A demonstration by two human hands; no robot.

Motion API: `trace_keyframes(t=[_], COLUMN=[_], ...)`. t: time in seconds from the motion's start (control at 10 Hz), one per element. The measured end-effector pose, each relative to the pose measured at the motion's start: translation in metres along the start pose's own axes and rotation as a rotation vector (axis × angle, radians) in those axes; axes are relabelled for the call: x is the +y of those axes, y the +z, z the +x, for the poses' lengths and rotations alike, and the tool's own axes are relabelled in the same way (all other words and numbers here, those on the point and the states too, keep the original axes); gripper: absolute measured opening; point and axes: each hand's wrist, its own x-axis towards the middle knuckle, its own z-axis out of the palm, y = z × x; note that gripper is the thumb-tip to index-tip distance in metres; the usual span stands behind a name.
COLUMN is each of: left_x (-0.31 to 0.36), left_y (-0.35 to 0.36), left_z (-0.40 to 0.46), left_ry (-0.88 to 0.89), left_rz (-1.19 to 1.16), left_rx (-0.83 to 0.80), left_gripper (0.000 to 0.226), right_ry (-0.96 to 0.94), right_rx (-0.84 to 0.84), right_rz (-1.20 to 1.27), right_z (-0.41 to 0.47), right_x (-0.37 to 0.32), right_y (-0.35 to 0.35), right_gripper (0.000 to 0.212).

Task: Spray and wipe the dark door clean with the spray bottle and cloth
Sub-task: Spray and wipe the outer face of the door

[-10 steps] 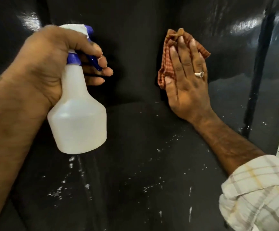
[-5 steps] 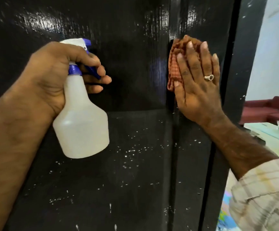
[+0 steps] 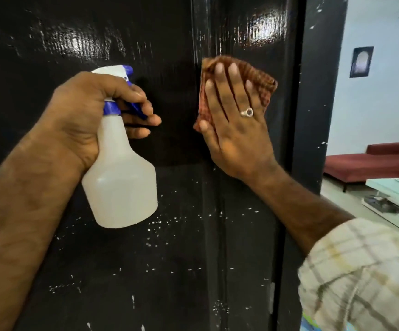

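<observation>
Left grip (image 3: 91,120) clasps translucent spray bottle (image 3: 122,185); flat right hand (image 3: 236,130) presses checked cloth (image 3: 258,77)

Glossy black door (image 3: 98,271), translucent plastic spray bottle (image 3: 122,185), woven checked cloth (image 3: 260,84).

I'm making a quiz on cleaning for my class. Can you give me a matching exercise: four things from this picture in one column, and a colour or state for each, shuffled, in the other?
Things:
1. bottle
2. cloth
3. door
4. sofa

States:
A. dark and glossy, with white specks
B. pressed flat under the right hand
C. red, in the room beyond
D. gripped by the left hand

Pairs: 1-D, 2-B, 3-A, 4-C
</observation>
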Motion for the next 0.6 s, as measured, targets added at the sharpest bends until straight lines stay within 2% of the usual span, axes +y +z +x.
trace_keyframes(t=[0.1,0.3,0.4,0.5,0.6], left_x=[0.002,0.006,0.003,-0.003,-0.009], left_y=[0.014,0.023,0.027,0.035,0.037], left_z=[-0.009,-0.013,-0.012,-0.012,-0.017], left_ry=[0.028,0.014,0.008,-0.007,-0.023], left_rz=[-0.021,-0.041,-0.043,-0.061,-0.082], left_rx=[0.017,0.005,-0.007,-0.023,-0.001], left_gripper=[0.021,0.019,0.018,0.019,0.019], right_ry=[-0.105,0.292,0.317,0.012,-0.178], right_rx=[-0.026,0.063,0.083,0.004,-0.087], right_rz=[0.018,0.011,0.028,0.04,0.041], right_z=[-0.049,-0.004,0.013,-0.032,-0.072], right_x=[0.027,0.036,0.007,-0.003,0.016], right_y=[-0.002,-0.003,0.0,0.003,0.001], right_gripper=[0.066,0.071,0.071,0.064,0.063])
